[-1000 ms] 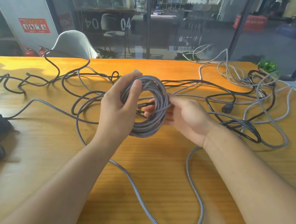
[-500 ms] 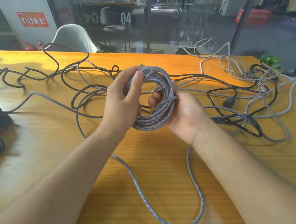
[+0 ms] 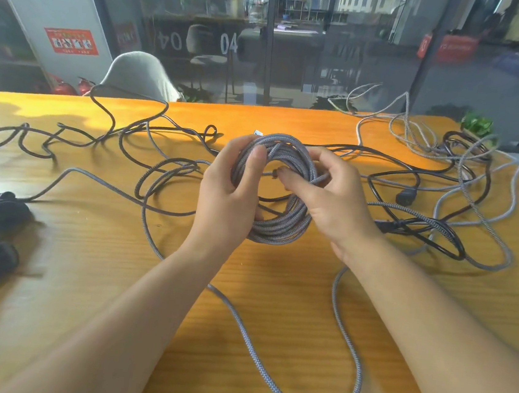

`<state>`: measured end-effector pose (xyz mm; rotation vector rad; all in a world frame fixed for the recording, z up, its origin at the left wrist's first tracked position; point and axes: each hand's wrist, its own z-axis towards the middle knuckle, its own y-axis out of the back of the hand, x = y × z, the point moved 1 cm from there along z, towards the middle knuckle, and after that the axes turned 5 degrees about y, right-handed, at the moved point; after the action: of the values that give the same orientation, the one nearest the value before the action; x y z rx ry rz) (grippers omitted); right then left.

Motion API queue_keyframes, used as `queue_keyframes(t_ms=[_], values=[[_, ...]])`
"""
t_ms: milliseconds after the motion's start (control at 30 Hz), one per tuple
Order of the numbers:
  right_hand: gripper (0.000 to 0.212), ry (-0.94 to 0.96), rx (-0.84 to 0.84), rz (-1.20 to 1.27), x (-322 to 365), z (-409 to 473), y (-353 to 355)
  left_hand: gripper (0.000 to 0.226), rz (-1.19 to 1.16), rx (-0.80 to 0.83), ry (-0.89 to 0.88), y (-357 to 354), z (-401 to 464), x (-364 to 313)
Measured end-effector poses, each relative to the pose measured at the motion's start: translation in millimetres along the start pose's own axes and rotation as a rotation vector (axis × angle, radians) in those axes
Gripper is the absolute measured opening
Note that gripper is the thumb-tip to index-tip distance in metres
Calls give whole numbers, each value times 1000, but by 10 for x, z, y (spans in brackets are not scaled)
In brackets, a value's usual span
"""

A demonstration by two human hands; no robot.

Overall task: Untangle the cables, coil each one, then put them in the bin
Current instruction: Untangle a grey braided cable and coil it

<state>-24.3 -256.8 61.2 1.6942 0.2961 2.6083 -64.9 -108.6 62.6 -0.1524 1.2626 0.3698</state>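
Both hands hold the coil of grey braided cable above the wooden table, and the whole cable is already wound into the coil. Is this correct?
Not entirely. The head view shows both the left hand and the right hand holding the grey braided coil above the wooden table, but the cable is not fully wound: a long loose tail trails in a loop across the table.

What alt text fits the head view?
Two hands hold a coil of grey braided cable above a wooden table: the left hand grips one side, the right hand the other. Loose black cables and grey ones sprawl around it.
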Motion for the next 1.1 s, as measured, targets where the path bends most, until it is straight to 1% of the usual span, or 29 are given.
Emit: queue_keyframes(t_ms=[67,167,233,267,367,400,433,500,533,567,600,667,767,833,933,1033,1100], values=[[32,-23,26,46,-16,29,47,25,5,11,-15,-17,-21,-16],[49,-174,215,278,-37,89,125,14,18,-13,-37,29,-14,-30],[50,-239,287,368,-46,121,170,14,25,-54,-28,97,19,-14],[45,-246,294,347,-46,131,182,17,24,-78,-18,129,41,-5],[27,-249,284,167,-71,115,201,28,46,-119,-11,181,91,26],[25,-231,281,88,-76,108,194,30,55,-126,-9,190,101,42],[27,-174,263,-39,-80,104,191,31,60,-131,-10,199,109,56],[37,63,170,-380,-93,106,193,32,76,-132,-27,217,123,71],[39,195,113,-492,-75,99,195,31,96,-128,-41,222,133,83],[39,304,82,-527,-41,79,194,27,116,-120,-58,223,135,85],[39,370,83,-517,-9,51,179,20,134,-113,-83,220,130,82],[41,373,142,-470,47,-7,121,11,223,-110,-178,216,104,64],[43,286,242,-418,80,-83,-10,20,527,-102,-334,160,44,77],[46,247,239,-351,103,-103,-49,28,653,-102,-368,120,42,116],[48,244,190,-218,184,-96,-5,33,634,-91,-375,157,110,159],[50,227,108,-43,282,-61,102,28,464,-90,-323,194,159,123],[50,198,44,74,319,-35,153,30,417,-94,-332,154,130,55]])
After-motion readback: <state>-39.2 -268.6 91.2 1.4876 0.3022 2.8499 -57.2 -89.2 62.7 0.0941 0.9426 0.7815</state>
